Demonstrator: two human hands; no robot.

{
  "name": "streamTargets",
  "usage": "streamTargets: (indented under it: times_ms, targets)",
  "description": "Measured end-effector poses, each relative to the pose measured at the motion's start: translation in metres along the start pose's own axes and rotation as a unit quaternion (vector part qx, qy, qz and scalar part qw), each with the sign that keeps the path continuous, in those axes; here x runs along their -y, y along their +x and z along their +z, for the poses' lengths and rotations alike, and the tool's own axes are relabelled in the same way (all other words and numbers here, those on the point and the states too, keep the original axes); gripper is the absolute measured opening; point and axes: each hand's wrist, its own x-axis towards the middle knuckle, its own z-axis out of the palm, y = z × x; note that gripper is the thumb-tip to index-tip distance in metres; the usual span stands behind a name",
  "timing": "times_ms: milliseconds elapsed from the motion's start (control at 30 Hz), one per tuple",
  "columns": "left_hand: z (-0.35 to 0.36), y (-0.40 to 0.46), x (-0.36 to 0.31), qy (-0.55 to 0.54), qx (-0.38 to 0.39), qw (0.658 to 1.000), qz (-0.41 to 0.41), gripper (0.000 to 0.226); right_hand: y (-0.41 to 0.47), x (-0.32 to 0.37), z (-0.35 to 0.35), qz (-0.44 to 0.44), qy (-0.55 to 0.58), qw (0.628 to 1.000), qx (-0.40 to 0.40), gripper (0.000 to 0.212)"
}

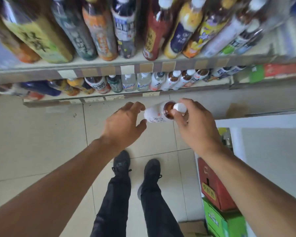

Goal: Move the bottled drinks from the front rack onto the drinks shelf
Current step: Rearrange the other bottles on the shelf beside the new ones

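A bottled drink (155, 114) with a white label, brown liquid and a white cap hangs tilted over the floor in front of the shelves. My right hand (193, 122) grips it at the neck and cap. Just left of the bottle's base is my left hand (125, 122), fingers spread and relaxed, with the fingertips close to the label; I cannot tell whether they touch. The lower drinks shelf (96, 98) holds a row of small bottles, several with the same white label (171, 81). The upper shelf (109, 65) carries tall bottles.
Red and green cartons (214, 187) are stacked at the lower right beside a white cabinet (272, 151). My legs and black shoes (137, 168) stand on the tiled floor (41, 142). Price tags line both shelf edges.
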Motion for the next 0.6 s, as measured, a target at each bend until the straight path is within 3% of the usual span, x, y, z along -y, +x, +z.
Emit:
streamTargets:
  times_ms: [333, 433, 500, 600]
  targets:
    - [-0.229, -0.066, -0.114, -0.048, -0.069, 0.990, 0.113, 0.077, -0.028, 0.171, -0.266, -0.169, -0.051, 0.983, -0.048, 0.027]
    - [-0.285, -0.082, -0.143, -0.078, -0.048, 0.982, 0.167, 0.086, -0.039, 0.215, -0.326, -0.202, -0.067, 0.975, -0.059, 0.025]
    - [-0.316, -0.094, -0.163, -0.119, -0.028, 0.973, 0.195, 0.087, -0.046, 0.242, -0.361, -0.219, -0.085, 0.969, -0.070, 0.028]
    - [-0.355, -0.112, -0.185, -0.159, -0.069, 0.964, 0.201, 0.078, -0.055, 0.276, -0.404, -0.245, -0.065, 0.963, -0.094, 0.027]
